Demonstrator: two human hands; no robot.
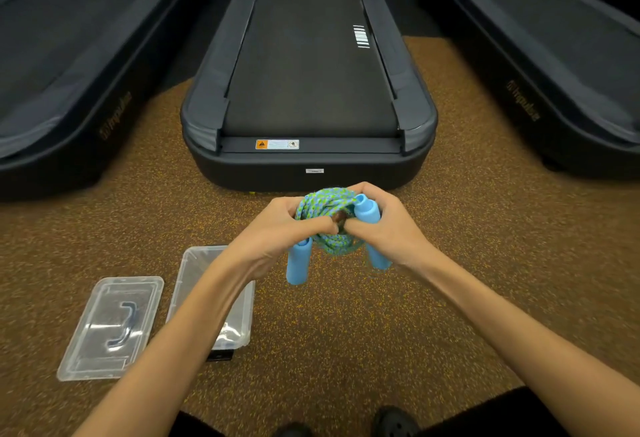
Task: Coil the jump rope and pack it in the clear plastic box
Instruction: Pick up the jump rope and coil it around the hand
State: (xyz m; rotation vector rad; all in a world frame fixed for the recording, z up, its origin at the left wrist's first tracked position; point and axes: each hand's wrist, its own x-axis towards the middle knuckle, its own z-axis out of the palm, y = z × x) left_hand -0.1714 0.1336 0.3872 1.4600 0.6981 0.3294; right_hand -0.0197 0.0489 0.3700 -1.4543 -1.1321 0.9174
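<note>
1. Head view: left hand (280, 225) and right hand (384, 225) are both closed around the coiled jump rope (327, 208), held above the floor (346, 332) in front of a treadmill (308, 90).
2. Blue handles (298, 263) hang loose below the bundle (unsecured); a slackened hold would likely let the coils spring open.
3. Clear plastic box (194, 263) sits open to the lower left, lid (110, 326) just beside it; a bulky coil may not fit.

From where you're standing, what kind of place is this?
Most likely a gym. Three treadmills stand side by side, the middle treadmill straight ahead, on speckled rubber flooring typical of fitness rooms. The jump rope held in both hands fits that too.
</note>
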